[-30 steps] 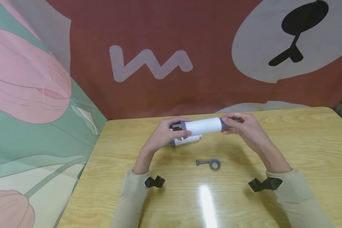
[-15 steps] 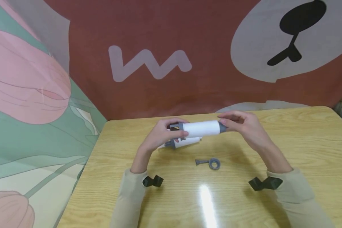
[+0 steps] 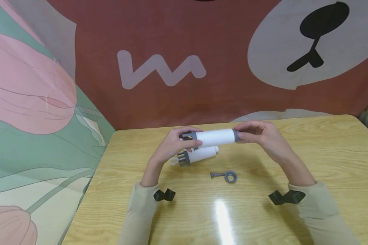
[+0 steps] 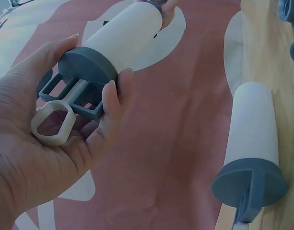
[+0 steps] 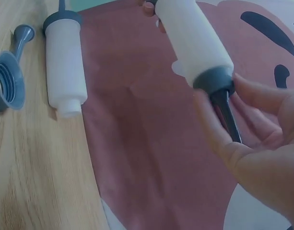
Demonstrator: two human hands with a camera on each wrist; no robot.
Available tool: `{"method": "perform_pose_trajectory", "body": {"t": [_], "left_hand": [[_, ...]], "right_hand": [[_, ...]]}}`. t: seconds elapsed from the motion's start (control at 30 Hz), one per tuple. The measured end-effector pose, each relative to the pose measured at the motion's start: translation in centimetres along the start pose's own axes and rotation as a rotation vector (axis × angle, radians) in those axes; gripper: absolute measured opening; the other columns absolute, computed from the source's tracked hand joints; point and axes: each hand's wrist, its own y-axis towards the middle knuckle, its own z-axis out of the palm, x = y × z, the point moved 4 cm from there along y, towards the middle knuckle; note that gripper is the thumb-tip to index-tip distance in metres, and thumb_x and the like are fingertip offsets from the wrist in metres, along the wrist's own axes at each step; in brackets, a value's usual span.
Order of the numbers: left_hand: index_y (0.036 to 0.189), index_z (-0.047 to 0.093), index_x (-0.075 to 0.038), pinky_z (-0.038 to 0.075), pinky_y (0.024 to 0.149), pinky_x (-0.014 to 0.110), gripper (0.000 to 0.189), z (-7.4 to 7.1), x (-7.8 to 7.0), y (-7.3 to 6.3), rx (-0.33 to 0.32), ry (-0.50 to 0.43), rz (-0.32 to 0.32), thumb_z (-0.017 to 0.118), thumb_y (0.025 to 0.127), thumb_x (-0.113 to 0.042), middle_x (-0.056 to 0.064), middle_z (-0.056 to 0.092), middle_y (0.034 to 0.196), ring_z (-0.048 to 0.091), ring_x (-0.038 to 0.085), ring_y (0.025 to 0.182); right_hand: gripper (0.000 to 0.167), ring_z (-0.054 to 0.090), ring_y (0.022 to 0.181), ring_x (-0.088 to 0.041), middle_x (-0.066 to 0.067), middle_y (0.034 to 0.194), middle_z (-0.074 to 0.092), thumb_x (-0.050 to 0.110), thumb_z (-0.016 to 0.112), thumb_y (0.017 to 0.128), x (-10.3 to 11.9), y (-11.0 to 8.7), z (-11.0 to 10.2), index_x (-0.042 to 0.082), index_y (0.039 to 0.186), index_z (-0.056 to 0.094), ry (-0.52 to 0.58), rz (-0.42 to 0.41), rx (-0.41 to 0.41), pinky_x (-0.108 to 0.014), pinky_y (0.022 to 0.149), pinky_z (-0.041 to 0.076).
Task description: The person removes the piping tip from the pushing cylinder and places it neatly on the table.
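Both hands hold a syringe with a thick white barrel (image 3: 216, 137) nearly level above the table. My left hand (image 3: 168, 146) grips its grey finger-grip cap (image 4: 89, 62), thumb on one side and fingers on the other. A white plunger ring (image 4: 69, 129) sits close by the palm. At the other end, my right hand (image 3: 265, 137) pinches the grey nozzle collar (image 5: 214, 80) between thumb and fingers. The dark narrow nozzle (image 5: 226, 115) points in toward the right palm. A second similar syringe (image 3: 202, 154) lies on the table just below, its white end (image 5: 70, 106) bare.
A loose grey nozzle with a ring-shaped threaded collar (image 3: 226, 177) lies nearer the body on the wooden table (image 3: 248, 217). Behind the table's far edge hangs a printed brown cloth (image 3: 171, 105). Small dark cameras (image 3: 164, 195) sit at both wrists.
The held syringe has shifted slightly left, uncovering more of the syringe lying below. My right fingers have lifted off the nozzle collar and closed round it again.
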Motion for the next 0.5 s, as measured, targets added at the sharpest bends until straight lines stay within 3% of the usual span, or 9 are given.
{"method": "perform_pose_trajectory", "body": {"t": [0.1, 0.27, 0.5], "left_hand": [[0.127, 0.072, -0.008, 0.057, 0.081, 0.064, 0.044, 0.01, 0.03, 0.03, -0.001, 0.004, -0.001, 0.08, 0.087, -0.023, 0.012, 0.067, 0.118, 0.065, 0.025, 0.092], [0.127, 0.071, -0.007, 0.056, 0.083, 0.065, 0.045, 0.07, 0.17, 0.1, 0.004, -0.021, -0.007, 0.08, 0.086, -0.022, 0.012, 0.067, 0.118, 0.065, 0.025, 0.093], [0.127, 0.071, -0.006, 0.055, 0.083, 0.066, 0.044, 0.19, 0.23, 0.16, 0.011, -0.029, 0.012, 0.08, 0.086, -0.021, 0.012, 0.067, 0.119, 0.064, 0.025, 0.094]], "right_hand": [[0.03, 0.07, 0.104, -0.017, -0.001, 0.121, 0.071, 0.011, 0.073, 0.098, 0.0, -0.02, -0.14, -0.002, 0.125, 0.069, 0.007, 0.001, 0.008, -0.028, 0.09, 0.058], [0.03, 0.073, 0.099, -0.02, -0.001, 0.117, 0.073, 0.012, 0.068, 0.102, -0.03, 0.14, -0.24, -0.009, 0.124, 0.066, 0.09, 0.035, 0.002, -0.035, 0.088, 0.06], [0.03, 0.073, 0.1, -0.017, 0.002, 0.117, 0.074, 0.011, 0.072, 0.099, 0.01, -0.03, -0.44, -0.005, 0.125, 0.068, 0.037, 0.053, 0.001, -0.028, 0.09, 0.058]]}}
